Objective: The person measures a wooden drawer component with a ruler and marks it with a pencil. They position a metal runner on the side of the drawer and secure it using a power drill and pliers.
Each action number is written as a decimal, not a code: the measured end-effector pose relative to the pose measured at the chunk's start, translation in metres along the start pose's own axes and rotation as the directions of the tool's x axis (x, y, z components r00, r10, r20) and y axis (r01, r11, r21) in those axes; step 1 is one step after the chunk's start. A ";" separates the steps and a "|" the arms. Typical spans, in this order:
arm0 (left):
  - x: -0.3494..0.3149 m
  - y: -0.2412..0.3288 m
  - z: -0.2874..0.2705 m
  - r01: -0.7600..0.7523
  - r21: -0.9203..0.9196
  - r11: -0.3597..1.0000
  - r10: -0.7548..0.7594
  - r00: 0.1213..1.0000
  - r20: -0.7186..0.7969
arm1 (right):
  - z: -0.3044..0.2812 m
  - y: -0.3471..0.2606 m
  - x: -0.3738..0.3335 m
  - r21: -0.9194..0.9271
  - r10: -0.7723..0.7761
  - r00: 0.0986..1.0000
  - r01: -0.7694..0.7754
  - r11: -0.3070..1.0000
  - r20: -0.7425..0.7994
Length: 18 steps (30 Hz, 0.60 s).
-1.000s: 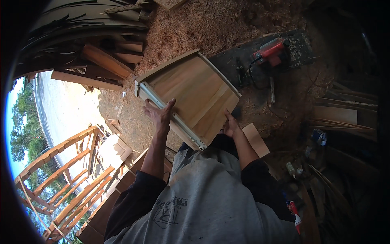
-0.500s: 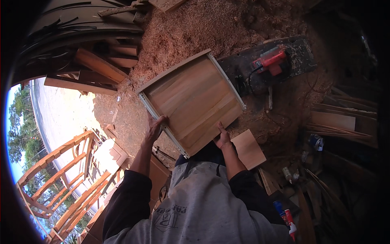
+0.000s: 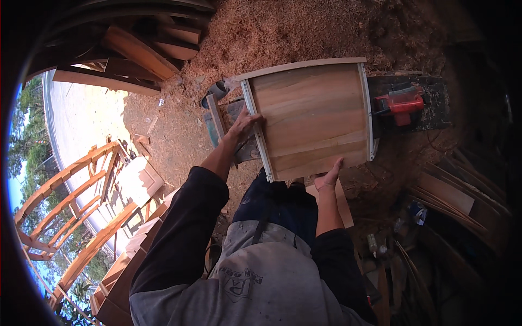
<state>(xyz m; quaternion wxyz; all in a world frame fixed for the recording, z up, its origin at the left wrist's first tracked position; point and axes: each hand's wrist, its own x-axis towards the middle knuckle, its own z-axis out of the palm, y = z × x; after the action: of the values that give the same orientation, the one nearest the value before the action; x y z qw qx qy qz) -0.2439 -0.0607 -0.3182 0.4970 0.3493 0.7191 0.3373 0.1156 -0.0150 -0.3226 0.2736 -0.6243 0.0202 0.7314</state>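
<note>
A wooden drawer [image 3: 312,117] with metal slide rails on both sides is held out in front of me, its flat panel facing up. My left hand [image 3: 243,126] grips the left side, fingers over the rail [image 3: 255,119]. At the near edge, toward the right, my right hand [image 3: 329,176] holds the drawer from below, thumb on top; its other fingers are hidden underneath. Just beyond the drawer's right rail, a red power tool [image 3: 401,104] rests on a dark bench [image 3: 435,111]. Part of a small wooden board [image 3: 342,206] shows below my right hand.
Wood shavings [image 3: 304,32] cover the ground ahead. Planks [image 3: 138,51] are stacked at the far left, and thin boards [image 3: 448,190] lie at the right. A curved wooden frame [image 3: 70,190] stands at left. Bottles [image 3: 375,244] and scraps lie at lower right.
The drawer has turned clockwise and now sits nearly square to me, over the bench. Both hands have kept their hold. The view has shifted, showing more of the bench's left end.
</note>
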 end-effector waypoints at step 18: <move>0.023 -0.006 -0.001 0.217 0.034 0.976 -0.217 0.976 -0.003 | 0.025 -0.001 0.011 0.076 -0.075 0.988 0.086 0.993 -0.137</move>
<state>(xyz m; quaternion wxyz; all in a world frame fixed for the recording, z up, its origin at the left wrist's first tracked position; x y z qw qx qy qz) -0.2521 -0.0449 -0.3336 0.5251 0.2771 0.7584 0.2688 0.0927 -0.0005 -0.3265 0.3264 -0.6607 0.0431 0.6745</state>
